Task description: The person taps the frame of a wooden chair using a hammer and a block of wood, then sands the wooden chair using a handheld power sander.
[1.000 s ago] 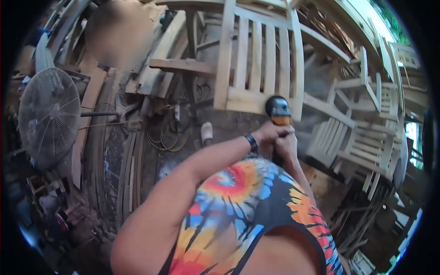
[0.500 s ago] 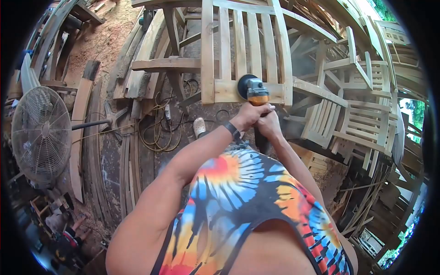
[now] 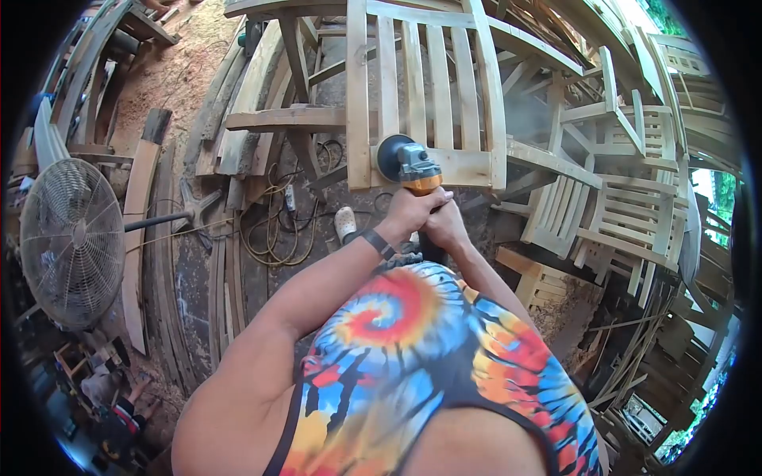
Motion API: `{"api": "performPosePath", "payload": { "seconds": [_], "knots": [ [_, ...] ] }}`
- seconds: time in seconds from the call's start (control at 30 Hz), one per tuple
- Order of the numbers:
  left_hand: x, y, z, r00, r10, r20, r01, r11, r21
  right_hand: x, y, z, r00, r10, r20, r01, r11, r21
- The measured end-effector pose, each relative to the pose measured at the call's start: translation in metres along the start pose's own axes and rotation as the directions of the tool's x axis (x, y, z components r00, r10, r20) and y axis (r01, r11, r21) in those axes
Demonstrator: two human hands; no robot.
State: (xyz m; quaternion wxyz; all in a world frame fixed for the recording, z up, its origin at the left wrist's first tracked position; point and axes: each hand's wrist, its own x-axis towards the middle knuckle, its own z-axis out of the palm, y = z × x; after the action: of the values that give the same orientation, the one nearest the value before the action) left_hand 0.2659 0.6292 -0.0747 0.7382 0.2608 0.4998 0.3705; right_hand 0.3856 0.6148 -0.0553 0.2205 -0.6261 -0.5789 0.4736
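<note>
An angle grinder (image 3: 421,175) with an orange and grey head is held in front of my body. My left hand (image 3: 410,211), with a dark band at its wrist, wraps around the grinder just behind its head. Close beside it, my right hand (image 3: 446,224) is closed around the grinder's body, which the fingers partly hide. The round dark disc (image 3: 390,158) lies against the lower left of a slatted wooden chair back (image 3: 467,168), over the bottom rail near the left post. Wooden arms extend from both sides of the chair.
A large floor fan (image 3: 73,238) stands at left beside long planks (image 3: 143,230). Yellowish cords (image 3: 274,258) lie coiled on the floor near my shoe (image 3: 345,222). More slatted wooden chairs (image 3: 627,210) are stacked at right. Another person (image 3: 119,404) is low at left.
Both hands have moved the grinder left along the chair's bottom rail, from near its middle to the left post. My upper body has shifted slightly too.
</note>
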Motion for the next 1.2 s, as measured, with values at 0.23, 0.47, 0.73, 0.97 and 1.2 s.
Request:
{"api": "performPosePath", "payload": {
  "seconds": [0.23, 0.47, 0.73, 0.97, 1.2],
  "knots": [
    [-0.003, 0.006, -0.008, 0.998, 0.038, -0.046, -0.035, 0.998, 0.056, 0.006, -0.014, 0.004, 0.997, -0.066, 0.028, 0.066, 0.998, 0.013],
    [0.006, 0.001, 0.026, 0.994, -0.082, 0.067, 0.08, 0.996, 0.033, -0.015, 0.002, -0.027, 0.985, 0.147, -0.088, -0.155, 0.984, -0.086],
    [0.024, -0.008, 0.059, 0.877, -0.091, 0.471, 0.192, 0.966, -0.172, -0.028, 0.003, -0.057, 0.948, 0.18, -0.262, -0.246, 0.937, -0.247],
    [-0.005, 0.004, 0.001, 0.995, -0.058, 0.075, 0.058, 0.998, 0.012, -0.01, -0.004, -0.004, 0.991, 0.133, 0.002, -0.133, 0.991, 0.005],
    [-0.022, 0.039, 0.015, 0.992, -0.091, 0.088, 0.101, 0.988, -0.117, -0.004, 0.015, -0.01, 0.992, 0.088, -0.086, -0.09, 0.996, -0.019]
  ]
}}
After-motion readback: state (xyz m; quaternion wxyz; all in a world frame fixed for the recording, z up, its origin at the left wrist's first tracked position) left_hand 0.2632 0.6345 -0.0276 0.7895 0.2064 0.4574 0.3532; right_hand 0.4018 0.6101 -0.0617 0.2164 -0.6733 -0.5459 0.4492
